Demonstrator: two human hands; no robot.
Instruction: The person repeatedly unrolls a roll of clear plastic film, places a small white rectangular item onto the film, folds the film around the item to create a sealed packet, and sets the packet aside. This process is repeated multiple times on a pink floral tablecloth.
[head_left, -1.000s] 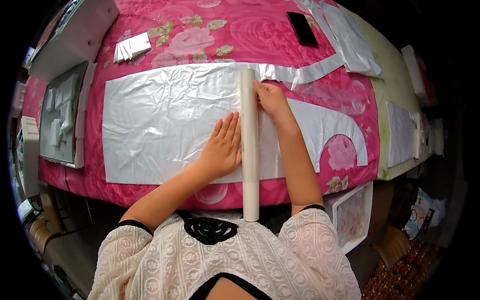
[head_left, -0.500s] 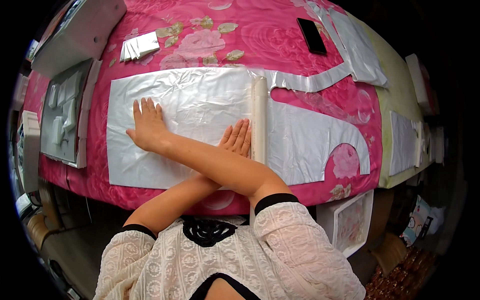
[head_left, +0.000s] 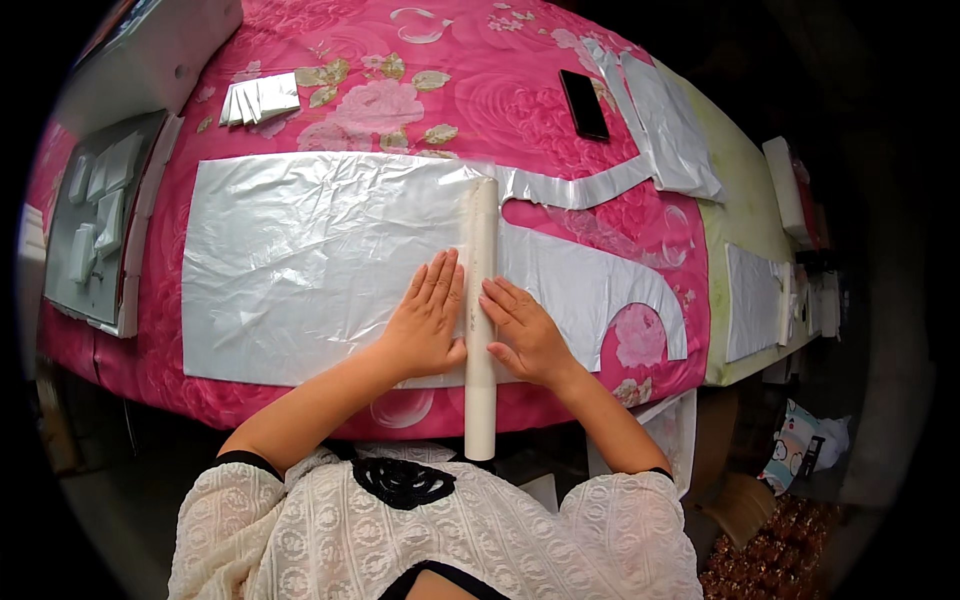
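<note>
A thin, shiny white plastic sheet point(head_left: 290, 260), cut with straps and a curved notch like an apron, is spread flat on the table. Across it lies a long pale tube point(head_left: 482, 230), whose near end reaches past the table edge. My left hand point(head_left: 428, 315) rests flat on the plastic just left of the tube, fingers stretched together. On the other side, my right hand point(head_left: 525, 328) has its fingers extended, their tips touching the tube. Neither hand is wrapped round anything.
Folded silvery packets point(head_left: 260, 98) lie at the far left. A black phone point(head_left: 584, 105) and more white plastic point(head_left: 665, 130) are at the far right. Beside the left edge stands a shallow tray point(head_left: 60, 265) of small white packs, with a white foam box point(head_left: 150, 75) behind it.
My arms have uncrossed. The right hand has come back from the left part of the sheet to the tube's right side. The left hand still lies on the plastic by the tube.
</note>
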